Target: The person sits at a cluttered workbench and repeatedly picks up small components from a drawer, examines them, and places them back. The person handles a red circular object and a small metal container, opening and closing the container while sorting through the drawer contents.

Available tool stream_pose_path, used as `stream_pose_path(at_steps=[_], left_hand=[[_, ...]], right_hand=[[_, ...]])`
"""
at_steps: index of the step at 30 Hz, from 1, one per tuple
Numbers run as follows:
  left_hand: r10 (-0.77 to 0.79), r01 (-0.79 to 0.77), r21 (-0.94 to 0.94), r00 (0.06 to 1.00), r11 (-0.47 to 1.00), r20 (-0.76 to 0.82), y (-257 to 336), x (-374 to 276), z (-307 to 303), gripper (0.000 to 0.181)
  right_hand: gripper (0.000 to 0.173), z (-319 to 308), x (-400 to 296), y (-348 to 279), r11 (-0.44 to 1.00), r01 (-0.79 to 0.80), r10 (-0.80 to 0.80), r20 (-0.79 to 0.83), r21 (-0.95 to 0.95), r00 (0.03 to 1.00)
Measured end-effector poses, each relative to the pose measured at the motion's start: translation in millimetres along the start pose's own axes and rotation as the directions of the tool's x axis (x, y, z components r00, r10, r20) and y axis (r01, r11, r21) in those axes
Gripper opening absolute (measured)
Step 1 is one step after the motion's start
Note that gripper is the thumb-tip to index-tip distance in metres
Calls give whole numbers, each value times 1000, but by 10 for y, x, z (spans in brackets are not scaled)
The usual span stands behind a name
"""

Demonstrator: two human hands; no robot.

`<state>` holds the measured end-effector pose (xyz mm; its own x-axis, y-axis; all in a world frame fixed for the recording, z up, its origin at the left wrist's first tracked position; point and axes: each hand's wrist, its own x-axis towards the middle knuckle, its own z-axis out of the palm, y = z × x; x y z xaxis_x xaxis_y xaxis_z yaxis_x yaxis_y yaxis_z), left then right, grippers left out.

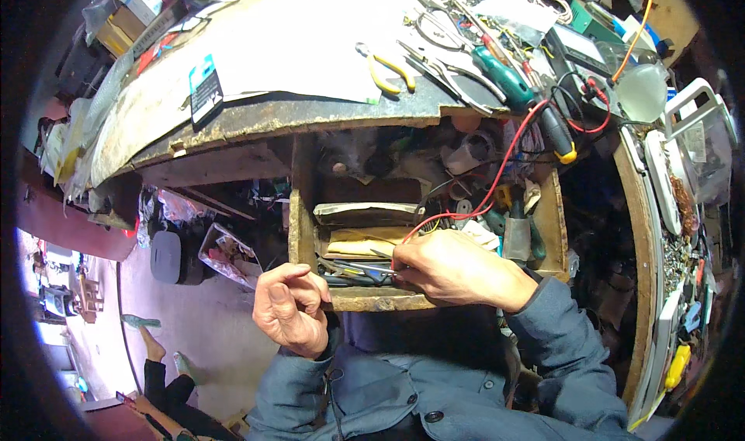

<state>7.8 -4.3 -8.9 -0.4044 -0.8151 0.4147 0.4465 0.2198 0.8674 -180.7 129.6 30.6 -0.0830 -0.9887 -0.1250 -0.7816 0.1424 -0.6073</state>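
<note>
My right hand (451, 266) reaches over the front of a wooden drawer (384, 302), its thumb and forefinger pinched together. A red test lead (495, 190) runs down to these fingertips, and a bit of red shows beneath them. Thin metal tools (361, 268) lie in the drawer just left of the fingertips, partly hidden. Beside the drawer's front left corner is my left hand (294, 307), palm up with loosely curled fingers and nothing visible in it. Behind the tools, the drawer holds a yellowish flat packet (372, 241) and green-handled tools (538, 240) at the right.
On the bench lie a white sheet (302, 45), yellow-handled pliers (387, 74), a green-handled screwdriver (503, 77) and a boxed phone battery or similar pack (205, 88). A multimeter (579, 51) stands at the right. A person's leg (154, 348) shows at lower left.
</note>
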Motion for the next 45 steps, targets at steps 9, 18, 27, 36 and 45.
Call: stream_pose_path(at_steps=[9,18,27,36,45], left_hand=[[17,-18,31,1000,999,4,14,20,2,45],[-6,4,65,1000,998,21,-111,13,-52,48],[-327,298,164,924,941,197,28,279,35,22],[-327,297,141,895,944,305,57,251,5,19],[-314,273,166,888,948,336,63,249,122,18]], right_hand=[[18,49,55,38,996,-24,26,-24,81,999],[16,52,43,50,994,-79,63,-192,-76,979],[23,111,20,121,984,-143,122,-185,-104,975],[8,-310,-483,126,893,146,299,-801,427,518],[55,-315,-720,32,938,-33,245,-589,346,770]])
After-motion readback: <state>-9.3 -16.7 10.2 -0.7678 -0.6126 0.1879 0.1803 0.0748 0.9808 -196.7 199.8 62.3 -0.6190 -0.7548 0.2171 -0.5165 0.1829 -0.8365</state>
